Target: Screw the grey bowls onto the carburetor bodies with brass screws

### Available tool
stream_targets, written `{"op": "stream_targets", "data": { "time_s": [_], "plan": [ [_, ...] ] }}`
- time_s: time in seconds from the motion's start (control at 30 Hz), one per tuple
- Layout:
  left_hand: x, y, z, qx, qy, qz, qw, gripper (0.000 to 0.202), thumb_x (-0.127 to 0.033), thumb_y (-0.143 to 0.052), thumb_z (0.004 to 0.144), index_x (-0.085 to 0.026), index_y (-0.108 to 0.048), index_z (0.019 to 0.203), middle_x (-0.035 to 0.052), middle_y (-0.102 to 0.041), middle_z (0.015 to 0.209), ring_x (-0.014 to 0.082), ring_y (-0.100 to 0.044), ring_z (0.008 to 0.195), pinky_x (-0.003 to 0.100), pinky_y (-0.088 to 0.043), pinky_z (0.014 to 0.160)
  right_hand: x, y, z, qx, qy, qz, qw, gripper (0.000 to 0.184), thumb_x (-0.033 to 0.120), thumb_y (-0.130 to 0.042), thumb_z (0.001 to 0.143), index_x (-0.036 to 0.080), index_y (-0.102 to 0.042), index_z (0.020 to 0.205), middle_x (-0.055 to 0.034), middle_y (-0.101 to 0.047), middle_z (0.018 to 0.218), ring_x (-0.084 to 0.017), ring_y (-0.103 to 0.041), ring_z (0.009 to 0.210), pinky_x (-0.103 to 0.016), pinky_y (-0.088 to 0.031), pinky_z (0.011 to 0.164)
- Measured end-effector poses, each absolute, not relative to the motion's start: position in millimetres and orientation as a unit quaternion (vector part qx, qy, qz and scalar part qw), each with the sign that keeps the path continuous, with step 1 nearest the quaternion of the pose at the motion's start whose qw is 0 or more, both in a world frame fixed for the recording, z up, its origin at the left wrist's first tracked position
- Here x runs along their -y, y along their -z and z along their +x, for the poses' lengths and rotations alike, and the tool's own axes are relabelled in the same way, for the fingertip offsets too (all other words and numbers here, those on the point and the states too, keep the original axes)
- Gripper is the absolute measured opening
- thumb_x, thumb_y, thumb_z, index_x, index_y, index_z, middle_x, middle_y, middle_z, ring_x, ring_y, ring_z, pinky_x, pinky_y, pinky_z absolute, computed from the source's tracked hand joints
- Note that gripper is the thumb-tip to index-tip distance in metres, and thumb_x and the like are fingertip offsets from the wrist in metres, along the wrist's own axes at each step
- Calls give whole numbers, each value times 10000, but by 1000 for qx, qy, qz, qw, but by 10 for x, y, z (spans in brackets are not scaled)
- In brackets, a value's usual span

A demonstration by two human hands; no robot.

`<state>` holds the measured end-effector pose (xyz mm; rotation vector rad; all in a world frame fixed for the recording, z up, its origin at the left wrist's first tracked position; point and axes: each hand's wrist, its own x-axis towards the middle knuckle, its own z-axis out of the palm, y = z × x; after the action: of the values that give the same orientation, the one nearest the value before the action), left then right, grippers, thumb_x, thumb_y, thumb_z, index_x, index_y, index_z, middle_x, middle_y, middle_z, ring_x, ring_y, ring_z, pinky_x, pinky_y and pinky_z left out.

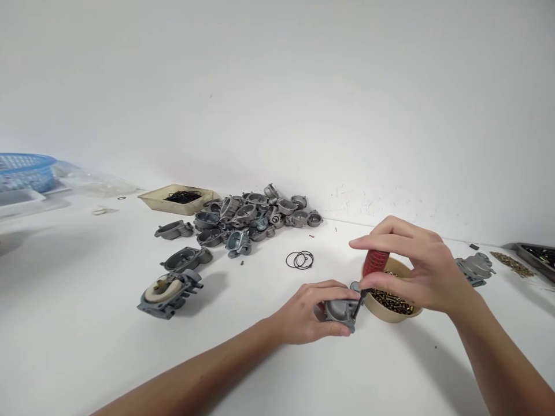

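My left hand (310, 312) grips a grey carburetor float bowl (340, 310) on the white table, fingers over its top and thumb along the near side. In my right hand (416, 266) is a screwdriver with a red handle (375, 263), held tilted, its dark lower part down at the bowl's right edge. The tip is too small to make out. Just behind the right hand stands a round cream bowl (390, 315) of brass-coloured screws (392, 297). Several thin black rubber rings (300, 260) lie flat beyond my left hand.
A heap of grey float bowls (247, 214) lies by the wall, with a cream tray (151, 201) of black rings beside it. A carburetor body (171, 293) with a white float sits left. Right are another grey part (477, 267), loose screws (511, 264) and a dark tray (537, 254).
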<state>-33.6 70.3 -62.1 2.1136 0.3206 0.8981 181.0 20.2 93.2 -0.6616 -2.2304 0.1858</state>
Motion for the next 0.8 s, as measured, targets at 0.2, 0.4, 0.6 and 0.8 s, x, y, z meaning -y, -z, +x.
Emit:
{"op": "stream_targets", "data": {
  "time_s": [0.2, 0.4, 0.6, 0.8],
  "plan": [
    [-705, 623, -342, -131, -351, 837, 399, 522, -564, -789, 900, -239, -737, 1305, 107, -744, 1188, 251, -734, 991, 368, -601, 900, -194, -942, 1815, 883, -177, -212, 379, 440, 112, -633, 988, 267, -647, 1399, -61, -762, 1000, -192, -744, 888, -353, -662, 741],
    [-707, 610, -346, -127, -355, 840, 390, 511, -556, -787, 906, -248, -737, 1310, 94, -748, 1158, 241, -730, 967, 345, -600, 864, -176, -949, 1841, 890, -98, -257, 364, 422, 157, -654, 977, 251, -657, 1389, -78, -752, 999, -210, -749, 903, -367, -666, 761],
    [-716, 618, -358, -126, -349, 845, 385, 515, -523, -798, 906, -245, -719, 1332, 97, -746, 1193, 250, -737, 1017, 365, -585, 941, -205, -902, 1833, 883, -110, -243, 387, 614, 149, -745, 938, 327, -567, 1499, -7, -761, 871, -187, -741, 810, -354, -669, 737],
    [-718, 610, -362, -131, -337, 849, 385, 517, -543, -781, 914, -258, -714, 1340, 96, -750, 1204, 254, -730, 1041, 364, -574, 942, -235, -914, 1836, 885, -173, -210, 377, 429, 134, -570, 1018, 247, -626, 1428, -93, -781, 1094, -230, -759, 1001, -427, -675, 831]
  ]
}}
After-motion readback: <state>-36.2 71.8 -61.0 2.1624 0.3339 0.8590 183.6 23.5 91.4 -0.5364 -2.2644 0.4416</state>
